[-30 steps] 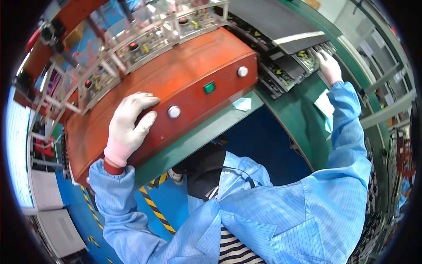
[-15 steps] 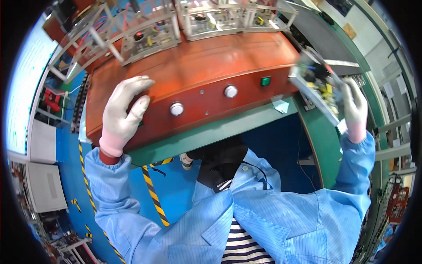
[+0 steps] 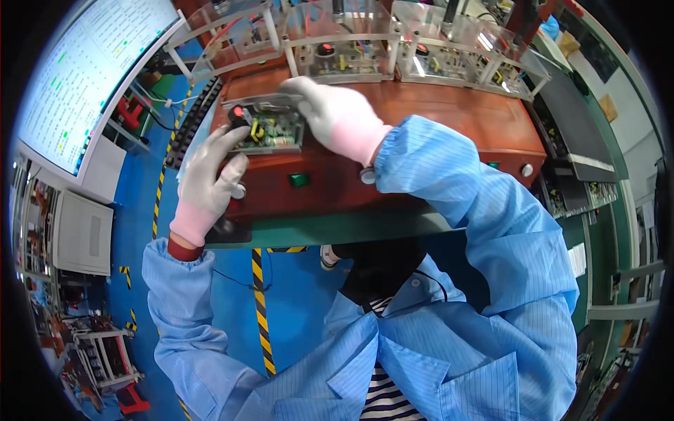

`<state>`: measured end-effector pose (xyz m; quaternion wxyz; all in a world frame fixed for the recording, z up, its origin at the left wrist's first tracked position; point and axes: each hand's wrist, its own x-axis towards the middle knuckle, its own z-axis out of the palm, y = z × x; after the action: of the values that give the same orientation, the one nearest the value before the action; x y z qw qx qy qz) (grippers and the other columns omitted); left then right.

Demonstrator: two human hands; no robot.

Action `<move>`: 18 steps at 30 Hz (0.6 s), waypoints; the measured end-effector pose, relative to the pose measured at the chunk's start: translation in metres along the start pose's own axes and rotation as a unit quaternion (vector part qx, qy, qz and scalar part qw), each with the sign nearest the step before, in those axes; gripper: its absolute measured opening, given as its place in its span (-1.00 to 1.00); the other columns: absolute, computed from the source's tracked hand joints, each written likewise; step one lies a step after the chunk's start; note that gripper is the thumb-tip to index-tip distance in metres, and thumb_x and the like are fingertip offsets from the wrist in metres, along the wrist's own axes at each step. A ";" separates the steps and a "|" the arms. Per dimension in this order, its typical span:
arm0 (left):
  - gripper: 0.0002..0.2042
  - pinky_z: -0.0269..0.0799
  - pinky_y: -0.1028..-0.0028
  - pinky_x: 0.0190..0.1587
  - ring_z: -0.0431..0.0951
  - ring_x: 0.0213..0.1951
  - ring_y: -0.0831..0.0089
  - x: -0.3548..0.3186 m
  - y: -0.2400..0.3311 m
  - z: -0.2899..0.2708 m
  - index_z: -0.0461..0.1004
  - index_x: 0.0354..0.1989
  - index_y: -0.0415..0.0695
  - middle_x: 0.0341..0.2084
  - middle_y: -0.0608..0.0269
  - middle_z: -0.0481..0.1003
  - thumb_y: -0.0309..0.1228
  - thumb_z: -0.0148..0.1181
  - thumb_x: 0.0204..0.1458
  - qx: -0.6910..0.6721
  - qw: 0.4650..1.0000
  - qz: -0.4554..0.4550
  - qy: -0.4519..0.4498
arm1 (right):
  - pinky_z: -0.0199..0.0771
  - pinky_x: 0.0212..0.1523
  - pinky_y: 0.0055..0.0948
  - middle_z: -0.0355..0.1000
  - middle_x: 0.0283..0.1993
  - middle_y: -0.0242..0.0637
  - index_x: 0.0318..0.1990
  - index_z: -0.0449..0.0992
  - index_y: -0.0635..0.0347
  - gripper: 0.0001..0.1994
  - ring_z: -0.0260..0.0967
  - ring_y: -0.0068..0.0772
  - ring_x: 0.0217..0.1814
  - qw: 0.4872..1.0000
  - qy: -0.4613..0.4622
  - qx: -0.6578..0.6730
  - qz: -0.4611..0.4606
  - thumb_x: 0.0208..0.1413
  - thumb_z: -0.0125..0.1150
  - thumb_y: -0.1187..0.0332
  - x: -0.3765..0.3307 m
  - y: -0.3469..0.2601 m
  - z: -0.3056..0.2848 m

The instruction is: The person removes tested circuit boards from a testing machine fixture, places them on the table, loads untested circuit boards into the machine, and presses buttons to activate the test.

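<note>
White knit gloves cover both hands. The right hand (image 3: pixel 335 116) reaches across the body to the left end of an orange-brown console (image 3: pixel 449 133), fingers curled over the top edge of a small green circuit board (image 3: pixel 270 130). The grip is closed on the board from above. The left hand (image 3: pixel 210 179) comes up from below, fingers spread and extended; the fingertips touch the board's lower left edge near a red component on its corner. Whether the left hand grips the board or only steadies it cannot be told. The two hands are close together, with the board between them.

The board sits tilted, over the console's top surface at its left end. It carries yellow and dark components; finer detail is too small to tell.

On the console's front face, a green square button (image 3: pixel 299 180) lies just below the board, and a round silver button (image 3: pixel 367 175) lies beside the right sleeve. Another silver button (image 3: pixel 526 170) sits near the console's right end. Behind the console stands a row of clear plastic fixtures (image 3: pixel 393 42) holding parts and wiring.

A large monitor (image 3: pixel 84 70) showing a table of rows stands at the upper left. The floor (image 3: pixel 295 295) below is blue, marked with yellow-and-black striped tape (image 3: pixel 261 309). The person wears a light blue coat (image 3: pixel 449 337) over a striped shirt.
</note>
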<state>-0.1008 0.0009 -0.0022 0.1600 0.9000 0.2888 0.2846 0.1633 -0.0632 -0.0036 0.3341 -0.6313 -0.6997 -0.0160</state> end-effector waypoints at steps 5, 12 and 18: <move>-0.50 0.37 0.17 0.24 0.50 0.19 -0.04 0.017 -0.016 0.015 0.51 0.31 0.11 0.21 -0.10 0.49 0.03 0.05 0.29 0.090 0.995 -0.017 0.037 | 0.59 -0.10 -0.08 0.59 0.02 -0.15 0.11 0.55 -0.02 -0.72 0.60 0.05 -0.11 0.993 0.067 -0.026 -0.098 0.29 0.17 0.24 0.010 0.004 0.037; -0.50 0.32 0.12 0.32 0.44 0.28 -0.09 0.054 -0.052 0.024 0.44 0.39 0.23 0.34 -0.09 0.41 0.01 0.02 0.31 0.182 0.982 -0.032 0.036 | 0.61 -0.11 -0.09 0.59 0.04 -0.16 0.13 0.55 -0.03 -0.68 0.60 0.06 -0.12 0.985 0.002 -0.120 -0.124 0.23 0.20 0.25 0.003 -0.015 0.016; -0.54 0.28 0.15 0.38 0.37 0.36 -0.09 0.093 -0.080 0.039 0.44 0.39 0.23 0.41 -0.08 0.33 -0.05 0.01 0.35 0.134 0.990 -0.020 0.041 | 0.59 -0.41 -0.23 0.64 -0.37 -0.27 -0.03 0.60 0.11 -0.72 0.57 -0.02 -0.44 0.961 0.135 -0.047 -0.238 0.22 0.16 0.19 0.055 -0.035 -0.030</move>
<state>-0.0487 0.1151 -0.0300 0.0317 0.8947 0.3488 0.2771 0.1461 -0.0354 0.0606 0.3818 -0.4533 -0.7768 -0.2129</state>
